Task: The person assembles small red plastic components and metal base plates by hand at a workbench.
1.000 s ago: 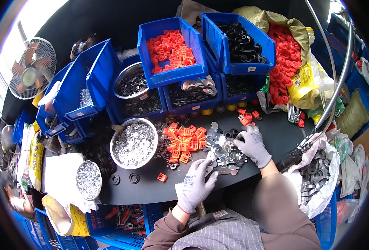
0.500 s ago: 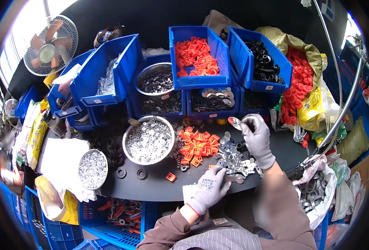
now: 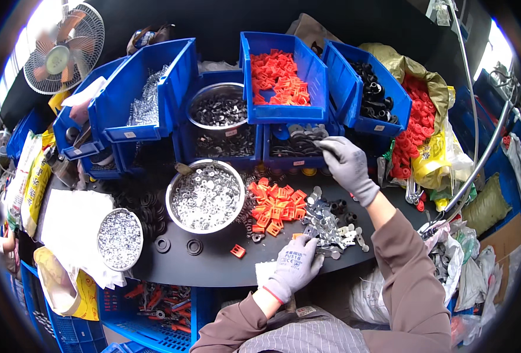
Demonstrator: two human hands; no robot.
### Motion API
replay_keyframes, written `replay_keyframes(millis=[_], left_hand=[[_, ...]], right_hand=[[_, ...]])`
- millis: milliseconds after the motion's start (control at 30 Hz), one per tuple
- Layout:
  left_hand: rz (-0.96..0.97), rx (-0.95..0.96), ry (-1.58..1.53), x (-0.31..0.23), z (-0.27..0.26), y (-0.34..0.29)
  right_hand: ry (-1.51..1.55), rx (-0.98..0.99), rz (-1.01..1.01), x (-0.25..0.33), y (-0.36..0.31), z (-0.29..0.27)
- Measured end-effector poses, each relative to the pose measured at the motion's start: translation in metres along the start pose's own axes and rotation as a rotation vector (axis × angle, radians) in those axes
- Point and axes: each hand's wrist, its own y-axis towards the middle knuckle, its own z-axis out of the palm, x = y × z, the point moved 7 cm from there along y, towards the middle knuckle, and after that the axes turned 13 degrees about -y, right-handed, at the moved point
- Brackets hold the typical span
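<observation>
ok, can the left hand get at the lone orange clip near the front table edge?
Likely yes: the left hand is close, to its right. The orange clip lies apart from the orange heap, uncovered on the dark tabletop; only a white piece beside the hand sits partly between.

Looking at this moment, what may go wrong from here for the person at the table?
The metal pieces lie close to the front edge of the table, beside the left hand; a small nudge might drop some.

The orange clips lie right next to that pile, so the two kinds could mix.

The right hand is at the lower blue bin of discs, close to an upper blue bin, and might bump it.
</observation>
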Motion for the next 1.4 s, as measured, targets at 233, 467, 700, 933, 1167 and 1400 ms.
replay_keyframes(millis=[233, 467, 700, 933, 1167, 1400], left_hand=[[0.031, 0.032, 0.0, -0.001, -0.007, 0.0], [0.099, -0.231, -0.077, -0.01, -0.069, -0.041], [-0.024, -0.259, 0.296, 0.045, -0.126, -0.084], [-0.137, -0.041, 0.273, 0.072, -0.13, -0.079], [0.077, -0.162, 0.211, 0.036, -0.113, -0.074], [-0.054, 0.01, -0.649, -0.037, -0.072, -0.092]], right_hand=[[-0.089, 0.294, 0.446, -0.039, -0.125, -0.06], [-0.482, 0.428, 0.574, -0.026, -0.27, -0.081], [-0.249, 0.463, 0.49, -0.028, -0.253, -0.067], [-0.114, 0.23, 0.667, -0.017, -0.267, -0.075], [0.646, 0.002, 0.854, 0.055, -0.26, -0.092], [0.494, 0.128, 0.369, 0.136, -0.183, -0.11]])
